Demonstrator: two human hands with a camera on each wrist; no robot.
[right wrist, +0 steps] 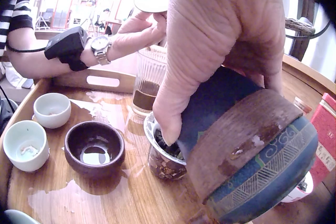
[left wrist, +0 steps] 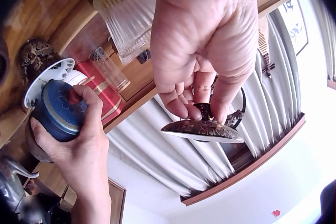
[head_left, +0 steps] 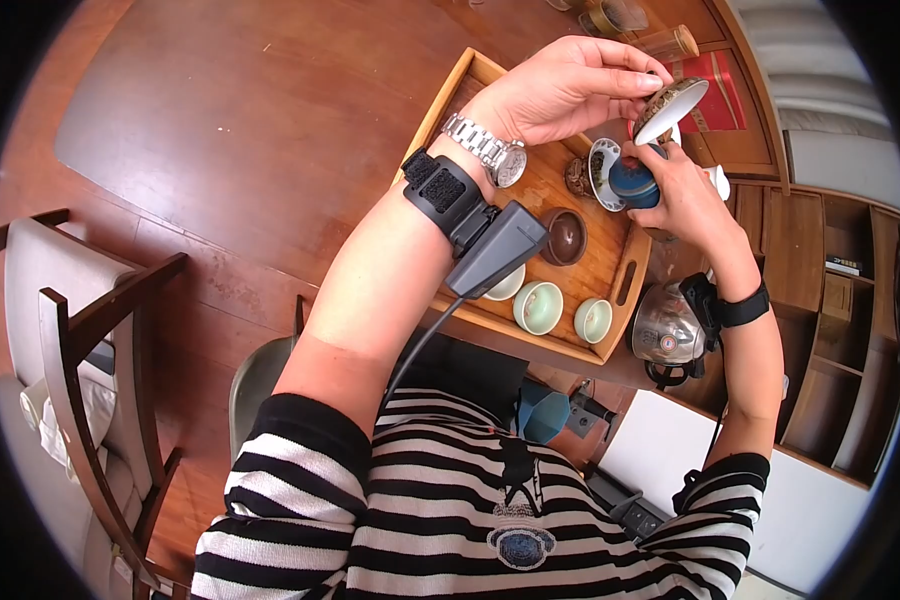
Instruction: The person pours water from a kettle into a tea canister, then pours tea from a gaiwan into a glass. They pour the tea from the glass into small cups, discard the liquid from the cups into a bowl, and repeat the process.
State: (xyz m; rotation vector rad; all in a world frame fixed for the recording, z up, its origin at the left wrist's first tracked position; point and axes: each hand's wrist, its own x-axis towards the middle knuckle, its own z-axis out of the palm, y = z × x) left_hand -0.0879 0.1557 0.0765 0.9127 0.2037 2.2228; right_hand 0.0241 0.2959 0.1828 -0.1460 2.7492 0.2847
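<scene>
My left hand (head_left: 580, 92) pinches the knob of a dark patterned bowl lid (left wrist: 202, 128), its white underside showing in the head view. My right hand (head_left: 688, 200) grips a blue lidded pot (right wrist: 257, 155) with a brown band, tipped over to one side. In the left wrist view a finger of that hand lies against the pot's red knob. Right beside and partly behind the pot stands a patterned tea bowl (right wrist: 167, 162), white inside, with dark tea leaves in it. The lid is raised, apart from the bowl.
A wooden tray (right wrist: 142, 198) with wet patches bears a brown cup (right wrist: 94, 148), pale green cups (head_left: 538, 307) and a ribbed glass pitcher (right wrist: 149, 85) of brown liquid. A metal kettle (head_left: 665, 325) stands beside the tray. Behind lie a red box (head_left: 715, 90) and a glass tube (head_left: 670, 43).
</scene>
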